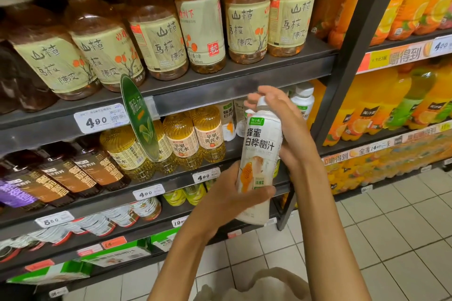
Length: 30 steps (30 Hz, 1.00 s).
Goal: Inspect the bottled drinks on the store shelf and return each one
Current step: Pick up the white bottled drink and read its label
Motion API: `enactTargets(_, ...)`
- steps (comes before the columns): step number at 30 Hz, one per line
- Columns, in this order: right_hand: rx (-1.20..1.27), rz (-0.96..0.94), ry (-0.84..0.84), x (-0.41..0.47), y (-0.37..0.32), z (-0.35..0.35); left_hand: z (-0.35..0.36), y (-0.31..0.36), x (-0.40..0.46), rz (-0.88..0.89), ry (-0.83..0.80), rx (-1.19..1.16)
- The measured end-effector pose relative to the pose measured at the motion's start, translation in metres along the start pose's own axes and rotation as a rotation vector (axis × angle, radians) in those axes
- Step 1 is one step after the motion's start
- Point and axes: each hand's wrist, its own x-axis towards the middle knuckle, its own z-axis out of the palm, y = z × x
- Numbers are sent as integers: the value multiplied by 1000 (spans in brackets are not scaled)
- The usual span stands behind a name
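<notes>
A white bottle (261, 149) with black Chinese lettering and an orange honeycomb picture stands nearly upright in front of the second shelf. My left hand (227, 193) grips its lower part from the left, thumb across the label. My right hand (283, 120) wraps the neck and cap from behind and the right. More white bottles of the same drink (303, 102) stand on the shelf just behind, at its right end.
Amber tea bottles (156, 39) fill the top shelf. Yellow bottles (186, 139) and brown ones (73, 173) line the second shelf (156, 186), with price tags along its edge. A green oval sign (140, 117) juts out. Orange juice bottles (391, 110) fill the right rack. White tiled floor (391, 239) lies below.
</notes>
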Motion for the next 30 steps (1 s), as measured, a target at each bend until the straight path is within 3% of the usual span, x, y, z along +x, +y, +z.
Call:
enactTargets(5, -100, 144, -103, -5, -10, 3, 0, -11, 12, 99, 223, -2)
enactTargets(11, -117, -120, -501, -11, -15, 5, 6, -20, 34, 212, 429, 7)
enactTargets(19, -307, -245, -733, -12, -32, -6, 9, -25, 58, 354, 487, 58)
enactTargets(22, -316, -231, -707, -9, -30, -12, 13, -32, 64, 342, 414, -33)
enactTargets(25, -174, -111, -502, -3, -22, -13, 13, -39, 68, 240, 371, -39)
enactTargets(27, -158, -65, -359, 6, -13, -16, 12, -47, 75, 149, 427, -24)
enactTargets(30, -301, -29, -331, 15, 1, -17, 9, -57, 90, 78, 554, 41)
